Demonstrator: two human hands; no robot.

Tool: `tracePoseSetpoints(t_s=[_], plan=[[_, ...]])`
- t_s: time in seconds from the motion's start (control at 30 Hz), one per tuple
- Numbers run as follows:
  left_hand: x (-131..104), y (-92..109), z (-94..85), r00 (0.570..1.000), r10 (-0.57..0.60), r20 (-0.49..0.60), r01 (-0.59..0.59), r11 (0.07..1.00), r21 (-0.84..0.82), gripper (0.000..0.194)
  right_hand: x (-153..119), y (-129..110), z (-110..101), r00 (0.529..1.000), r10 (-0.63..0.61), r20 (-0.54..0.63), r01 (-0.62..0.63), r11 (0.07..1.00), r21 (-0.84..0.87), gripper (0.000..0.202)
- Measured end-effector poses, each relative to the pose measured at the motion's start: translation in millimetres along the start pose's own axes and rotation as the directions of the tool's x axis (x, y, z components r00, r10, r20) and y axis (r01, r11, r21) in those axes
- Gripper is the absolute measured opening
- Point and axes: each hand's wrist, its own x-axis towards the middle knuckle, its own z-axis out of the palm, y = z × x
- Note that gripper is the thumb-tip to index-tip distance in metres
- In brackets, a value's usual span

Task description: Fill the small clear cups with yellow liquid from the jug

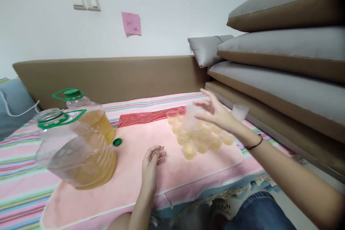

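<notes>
My right hand (211,109) reaches over a cluster of clear plastic cups (189,150) with pale yellow liquid in them. Blurred by motion, a translucent plastic cup (190,118) is at its thumb and fingertips, above the cluster. My left hand (154,155) hovers over or rests on the pink mat (129,176), fingers loosely bent and holding nothing. To its left stands a large open plastic jug (78,158) of yellow liquid, with a green handle. A green cap (117,142) lies on the mat beside the jug.
Behind the open jug is a second jug (99,120) with its green cap on. A red plastic sheet (145,116) lies along the mat's far edge. Clear cups (240,111) stand right of my right forearm. Stacked grey-brown cushions (280,48) rise at the right.
</notes>
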Motion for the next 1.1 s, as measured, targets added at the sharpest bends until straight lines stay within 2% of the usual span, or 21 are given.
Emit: tracePoseSetpoints(t_s=[0.1,0.17,0.23,0.3,0.4,0.63,0.83,0.97,1.1], plan=[[-2,3,-10.6,1.0,0.024,-0.006,-0.024,1.0,0.005,0.035,-29,10,65,0.995,0.032,0.099,-0.037,0.998,0.048,0.09],[-3,5,-19.0,0.999,0.043,-0.014,-0.043,0.999,0.006,0.034,-48,19,97,0.991,0.052,0.126,-0.056,0.998,0.026,0.089],[-6,8,-27.4,0.998,0.057,-0.023,-0.057,0.998,0.006,0.033,-64,29,119,0.987,0.078,0.14,-0.077,0.997,-0.011,0.089],[-10,11,-35.0,0.997,0.066,-0.026,-0.065,0.998,0.008,0.032,-75,36,131,0.986,0.102,0.135,-0.096,0.994,-0.054,0.087],[-17,15,-45.1,0.997,0.07,-0.024,-0.069,0.997,0.017,0.032,-83,43,140,0.985,0.127,0.116,-0.114,0.987,-0.111,0.085],[-24,23,-66.6,0.992,0.106,-0.063,-0.105,0.994,0.033,0.031,-88,47,145,0.986,0.119,0.113,-0.095,0.976,-0.197,0.083],[-25,25,-76.2,0.984,0.161,-0.078,-0.156,0.985,0.077,0.03,-89,49,147,0.99,0.093,0.109,-0.067,0.972,-0.225,0.083],[-26,29,-80.1,0.967,0.242,-0.084,-0.228,0.961,0.155,0.026,-87,51,143,0.994,0.067,0.082,-0.047,0.973,-0.227,0.082],[-34,36,-86.5,0.925,0.368,-0.098,-0.328,0.902,0.282,0.019,-71,29,138,1.0,0.006,0.007,-0.005,0.982,-0.191,0.081]])
